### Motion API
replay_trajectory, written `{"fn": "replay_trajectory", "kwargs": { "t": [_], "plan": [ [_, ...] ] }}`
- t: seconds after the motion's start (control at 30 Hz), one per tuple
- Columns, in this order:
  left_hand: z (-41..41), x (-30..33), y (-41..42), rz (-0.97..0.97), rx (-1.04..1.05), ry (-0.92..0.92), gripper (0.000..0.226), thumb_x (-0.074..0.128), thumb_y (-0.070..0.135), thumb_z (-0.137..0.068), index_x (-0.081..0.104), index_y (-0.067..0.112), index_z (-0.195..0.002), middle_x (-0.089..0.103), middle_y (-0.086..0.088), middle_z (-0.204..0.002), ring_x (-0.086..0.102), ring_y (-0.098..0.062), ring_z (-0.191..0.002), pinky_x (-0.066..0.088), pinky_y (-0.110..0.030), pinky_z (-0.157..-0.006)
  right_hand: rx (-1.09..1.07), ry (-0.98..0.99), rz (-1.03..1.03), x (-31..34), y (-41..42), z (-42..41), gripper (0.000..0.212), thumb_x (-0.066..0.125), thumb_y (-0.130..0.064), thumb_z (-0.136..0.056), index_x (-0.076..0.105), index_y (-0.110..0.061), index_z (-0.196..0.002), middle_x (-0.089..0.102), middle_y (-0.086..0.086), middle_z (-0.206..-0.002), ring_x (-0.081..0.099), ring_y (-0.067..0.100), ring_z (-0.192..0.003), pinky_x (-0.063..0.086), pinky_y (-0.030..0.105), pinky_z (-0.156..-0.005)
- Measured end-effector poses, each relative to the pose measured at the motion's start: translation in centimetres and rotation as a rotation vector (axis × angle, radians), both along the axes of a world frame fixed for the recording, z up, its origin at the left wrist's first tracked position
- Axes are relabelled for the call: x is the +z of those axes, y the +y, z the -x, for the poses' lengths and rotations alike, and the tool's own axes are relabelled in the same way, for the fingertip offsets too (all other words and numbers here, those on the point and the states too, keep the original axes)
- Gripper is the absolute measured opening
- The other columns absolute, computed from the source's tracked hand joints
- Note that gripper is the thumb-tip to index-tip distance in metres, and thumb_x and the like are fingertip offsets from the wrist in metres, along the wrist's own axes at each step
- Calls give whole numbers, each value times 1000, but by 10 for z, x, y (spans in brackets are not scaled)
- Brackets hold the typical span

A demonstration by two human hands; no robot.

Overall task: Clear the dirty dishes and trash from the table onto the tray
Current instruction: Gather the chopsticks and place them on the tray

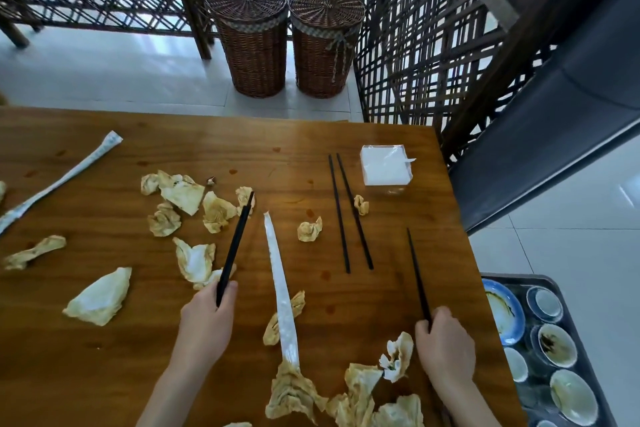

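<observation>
My left hand (207,314) grips a pair of black chopsticks (235,246) that point away over the wooden table (104,374). My right hand (445,343) holds a single black chopstick (417,270) near the table's right edge. Two more black chopsticks (349,211) lie side by side on the table ahead. Several crumpled, stained napkins (181,194) are scattered over the table. A long white chopstick wrapper (282,288) lies between my hands, another wrapper (65,177) at the far left. The dark tray (581,350), lower right beside the table, holds dirty dishes.
A clear box of white napkins (386,165) stands at the table's far right corner. Two wicker baskets (251,38) stand on the floor beyond the table, in front of a lattice screen (415,45). A dark bench (554,121) runs along the right.
</observation>
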State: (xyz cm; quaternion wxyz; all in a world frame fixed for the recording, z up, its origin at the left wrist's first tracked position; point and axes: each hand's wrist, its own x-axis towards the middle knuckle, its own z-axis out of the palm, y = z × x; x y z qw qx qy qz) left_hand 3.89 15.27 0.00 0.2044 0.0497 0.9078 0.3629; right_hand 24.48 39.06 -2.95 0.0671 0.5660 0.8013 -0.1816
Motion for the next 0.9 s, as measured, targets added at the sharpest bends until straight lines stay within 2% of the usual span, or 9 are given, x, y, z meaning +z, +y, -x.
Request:
{"fn": "replay_trajectory", "kwargs": {
  "t": [0.13, 0.23, 0.3, 0.37, 0.43, 0.53, 0.63, 0.8, 0.9],
  "plan": [
    [14, -6, -5, 15, 7, -22, 23, 43, 38, -97, 60, 23, -97, 61, 0, -66, 56, -13, -54, 35, -20, -42, 36, 182, -36, 11, 10, 50, 8, 41, -19, -97, 44, -14, -103, 49, -3, -76, 51, 8, -56, 32, 18, -44],
    [18, -10, -9, 0, 8, -50, 27, 44, 38, -97, 63, 20, -98, 60, 2, -66, 56, -11, -55, 36, -20, -43, 147, 207, -24, 11, 14, 102, 16, 36, -17, -99, 41, -13, -113, 54, -1, -81, 55, 11, -59, 34, 21, -45],
    [19, -11, -12, -9, 15, -63, 26, 44, 38, -96, 63, 19, -98, 60, 2, -63, 54, -9, -51, 35, -16, -39, 169, 195, 3, 6, 12, 134, 21, 35, -17, -99, 40, -12, -120, 59, 4, -91, 58, 16, -69, 42, 27, -50],
    [21, -11, -13, -26, 21, -78, 24, 45, 38, -96, 62, 22, -98, 60, 1, -61, 53, -9, -48, 34, -15, -36, 183, 189, 29, 1, 9, 160, 27, 39, -23, -99, 41, -13, -124, 61, 7, -102, 61, 21, -84, 50, 33, -63],
    [26, -9, -13, -29, 16, -83, 25, 44, 40, -96, 62, 24, -92, 60, 2, -61, 55, -10, -51, 34, -14, -38, 181, 183, 42, -3, 8, 184, 31, 43, -26, -98, 42, -13, -126, 61, 8, -111, 61, 25, -96, 50, 34, -71],
    [35, -6, -11, -30, -2, -62, 27, 44, 41, -96, 61, 23, -85, 60, 2, -63, 58, -10, -57, 36, -18, -45, 149, 189, 43, -8, 13, 209, 34, 50, -27, -96, 43, -13, -126, 61, 8, -115, 61, 25, -100, 46, 30, -68],
    [43, -4, -9, -38, -8, -57, 22, 45, 37, -96, 61, 23, -89, 61, 3, -67, 58, -10, -61, 36, -19, -47, 100, 179, 27, -11, 19, 218, 44, 57, -28, -92, 40, -12, -129, 59, 8, -118, 61, 25, -102, 42, 27, -65],
    [53, -2, -10, -39, -21, -50, 22, 45, 34, -97, 61, 22, -88, 62, 2, -69, 58, -11, -65, 36, -20, -49, 33, 128, 23, -18, 23, 218, 56, 65, -27, -88, 37, -12, -134, 55, 10, -127, 57, 27, -113, 50, 33, -79],
    [56, -3, -12, -32, -18, -52, 23, 45, 34, -97, 61, 20, -90, 61, 4, -69, 58, -11, -64, 36, -20, -49, 25, 98, 5, -20, 23, 220, 57, 66, -26, -86, 37, -14, -133, 56, 10, -125, 58, 26, -110, 50, 32, -77]
  ]
}}
